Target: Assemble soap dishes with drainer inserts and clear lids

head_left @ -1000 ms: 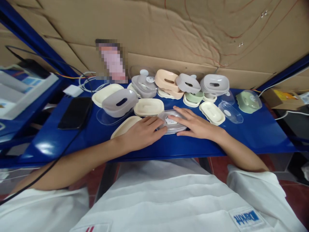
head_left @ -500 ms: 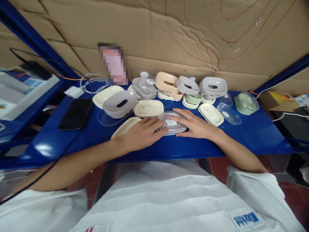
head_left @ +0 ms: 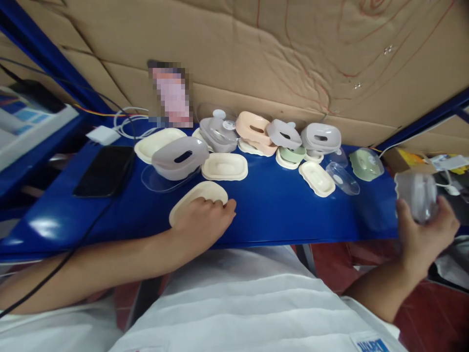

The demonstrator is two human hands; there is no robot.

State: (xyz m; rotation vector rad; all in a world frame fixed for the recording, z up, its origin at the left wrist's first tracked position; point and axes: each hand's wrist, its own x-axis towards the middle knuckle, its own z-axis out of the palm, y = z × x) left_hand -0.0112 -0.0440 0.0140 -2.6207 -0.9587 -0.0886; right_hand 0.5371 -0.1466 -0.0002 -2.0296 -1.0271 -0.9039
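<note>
At the near side, the left hand [head_left: 203, 220] lies with its fingers curled over the right end of the near tray [head_left: 192, 195]; whether it grips anything is hidden. The right hand [head_left: 427, 239] is well apart from it, clamped around the lidded dish [head_left: 414, 195], which is held up, tipped on its side, at the far right past the end of the table [head_left: 278, 210].

Half a second ago both hands were on that dish at the near middle; now the right hand alone carries it, the left is off it, and bare blue shows where it sat.

Farther in, at left, are a phone [head_left: 104, 171] and a slotted grey box [head_left: 178, 164] on a clear lid [head_left: 152, 183]; a middle tray [head_left: 224, 166] sits right of them. At right are a small tray [head_left: 317, 179] and a green box [head_left: 366, 165]. Farthest, a peach box [head_left: 252, 124] stands before the cardboard [head_left: 220, 44].
</note>
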